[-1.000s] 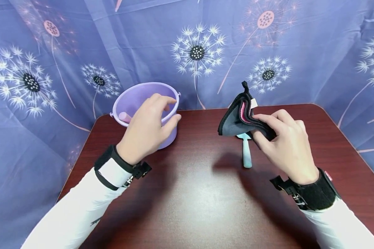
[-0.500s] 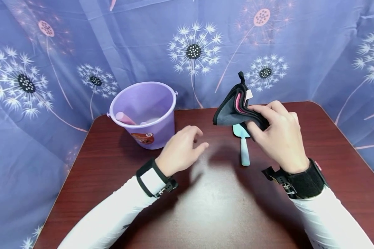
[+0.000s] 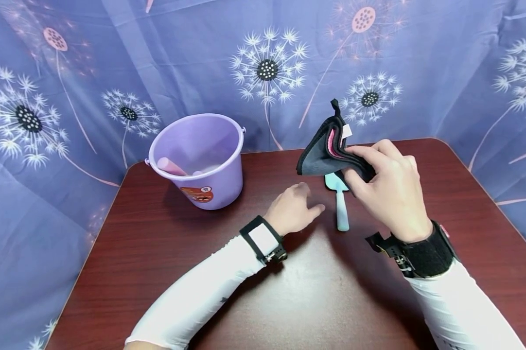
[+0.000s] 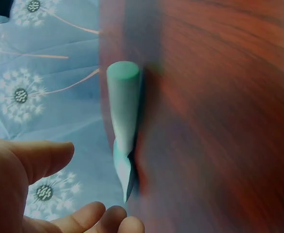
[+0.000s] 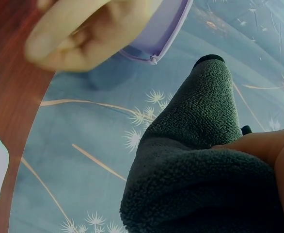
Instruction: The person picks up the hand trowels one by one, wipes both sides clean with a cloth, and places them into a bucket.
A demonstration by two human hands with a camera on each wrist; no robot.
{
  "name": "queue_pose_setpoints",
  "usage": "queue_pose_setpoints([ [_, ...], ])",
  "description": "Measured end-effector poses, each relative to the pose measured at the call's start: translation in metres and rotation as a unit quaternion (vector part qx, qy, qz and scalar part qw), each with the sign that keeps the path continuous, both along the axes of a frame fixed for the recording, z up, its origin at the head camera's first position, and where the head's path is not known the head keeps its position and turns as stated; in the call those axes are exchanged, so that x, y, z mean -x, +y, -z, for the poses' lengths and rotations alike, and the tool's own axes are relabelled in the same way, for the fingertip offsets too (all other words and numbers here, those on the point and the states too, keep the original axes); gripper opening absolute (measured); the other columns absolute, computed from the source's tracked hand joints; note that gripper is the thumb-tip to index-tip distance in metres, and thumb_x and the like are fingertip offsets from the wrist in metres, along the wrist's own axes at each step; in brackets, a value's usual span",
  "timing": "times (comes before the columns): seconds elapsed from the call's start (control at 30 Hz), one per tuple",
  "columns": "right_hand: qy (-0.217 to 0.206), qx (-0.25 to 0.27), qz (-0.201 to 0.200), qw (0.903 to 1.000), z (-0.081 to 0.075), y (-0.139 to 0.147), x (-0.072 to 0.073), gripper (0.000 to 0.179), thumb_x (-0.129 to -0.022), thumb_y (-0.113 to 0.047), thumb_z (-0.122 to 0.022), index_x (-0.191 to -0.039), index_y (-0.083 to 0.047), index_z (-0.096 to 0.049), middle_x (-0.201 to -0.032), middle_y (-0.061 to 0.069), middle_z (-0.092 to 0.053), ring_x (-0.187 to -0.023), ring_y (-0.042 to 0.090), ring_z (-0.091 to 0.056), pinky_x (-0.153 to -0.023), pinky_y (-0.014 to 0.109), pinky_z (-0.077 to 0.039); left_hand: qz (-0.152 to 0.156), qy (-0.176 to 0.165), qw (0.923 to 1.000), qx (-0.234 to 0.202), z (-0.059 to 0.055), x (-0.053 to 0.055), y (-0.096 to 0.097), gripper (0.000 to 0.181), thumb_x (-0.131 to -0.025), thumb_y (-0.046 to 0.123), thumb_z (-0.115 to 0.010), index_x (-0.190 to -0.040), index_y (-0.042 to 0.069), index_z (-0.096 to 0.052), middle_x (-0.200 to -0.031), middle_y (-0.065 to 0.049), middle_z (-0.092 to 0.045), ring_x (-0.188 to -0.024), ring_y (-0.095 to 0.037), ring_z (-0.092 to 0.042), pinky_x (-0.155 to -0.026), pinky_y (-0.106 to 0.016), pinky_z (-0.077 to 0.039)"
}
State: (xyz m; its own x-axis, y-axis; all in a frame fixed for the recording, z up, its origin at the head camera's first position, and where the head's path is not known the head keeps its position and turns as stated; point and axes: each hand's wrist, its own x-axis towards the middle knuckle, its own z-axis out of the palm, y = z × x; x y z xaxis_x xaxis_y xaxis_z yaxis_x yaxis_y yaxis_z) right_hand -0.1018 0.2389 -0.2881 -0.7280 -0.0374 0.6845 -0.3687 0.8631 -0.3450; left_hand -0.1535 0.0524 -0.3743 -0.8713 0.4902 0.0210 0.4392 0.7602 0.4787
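My right hand (image 3: 390,189) pinches a folded cleaning cloth (image 3: 316,158) between thumb and fingers, above the table. The cloth is dark grey with black edging, a pink layer inside, a hanging loop and a white tag; it looks fluffy in the right wrist view. Under it lies a pale teal hand trowel (image 3: 341,211), its blade partly hidden by the cloth. Just left of the trowel is my left hand (image 3: 291,211), thumb and fingers apart with nothing between them. In the left wrist view, the trowel's handle end (image 4: 124,70) points toward the camera, apart from the fingers.
A lilac bucket (image 3: 225,182) stands at the back left of the dark red-brown table (image 3: 158,262). Inside it lie a pink rod-like handle (image 3: 171,166) and something lilac, mostly hidden. A blue dandelion-print curtain (image 3: 193,58) hangs behind the table.
My left hand has moved from over the bucket, rightward and down, to beside the trowel. The right hand keeps hold of the cloth and has shifted slightly up and left in view.
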Motion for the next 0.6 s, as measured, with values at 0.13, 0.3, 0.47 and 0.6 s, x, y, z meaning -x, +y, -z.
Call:
queue_pose_setpoints([
  [0.13,-0.002,-0.003,-0.003,1.0000,-0.001,-0.001,0.000,0.033,-0.083,-0.015,-0.065,-0.114,-0.018,-0.075,-0.087,-0.001,-0.054,-0.065,0.014,-0.042,-0.071,0.045,-0.032,-0.007,-0.008,0.9998,0.016,0.010,0.005,0.020,0.040,-0.092,0.055,-0.061,-0.093,0.016,-0.054,-0.081,0.004,-0.052,-0.070,-0.011,-0.053,-0.062,-0.028,-0.044],
  [0.3,0.003,-0.002,-0.004,1.0000,-0.001,-0.001,0.000,0.033,-0.083,-0.014,-0.064,-0.113,-0.017,-0.075,-0.087,-0.001,-0.055,-0.066,0.015,-0.042,-0.071,0.045,-0.032,-0.005,-0.015,0.9995,0.026,0.019,0.012,0.044,0.044,-0.090,0.059,-0.061,-0.090,0.016,-0.054,-0.077,0.005,-0.052,-0.064,-0.010,-0.053,-0.058,-0.026,-0.043],
  [0.47,0.004,-0.003,-0.005,1.0000,-0.001,-0.001,-0.001,0.033,-0.082,-0.014,-0.064,-0.113,-0.016,-0.075,-0.088,0.000,-0.055,-0.068,0.014,-0.043,-0.071,0.046,-0.032,0.016,-0.017,0.9990,0.039,0.024,0.013,0.061,0.054,-0.087,0.066,-0.061,-0.070,0.015,-0.057,-0.060,0.005,-0.045,-0.049,-0.011,-0.051,-0.044,-0.026,-0.039],
  [0.6,0.004,-0.003,-0.003,1.0000,-0.002,0.000,-0.002,0.033,-0.082,-0.014,-0.063,-0.113,-0.016,-0.075,-0.088,0.000,-0.055,-0.069,0.012,-0.044,-0.071,0.045,-0.032,0.010,-0.039,0.9975,0.058,0.025,0.012,0.068,0.052,-0.083,0.067,-0.065,-0.066,0.019,-0.057,-0.059,0.006,-0.049,-0.051,-0.009,-0.053,-0.044,-0.026,-0.041],
])
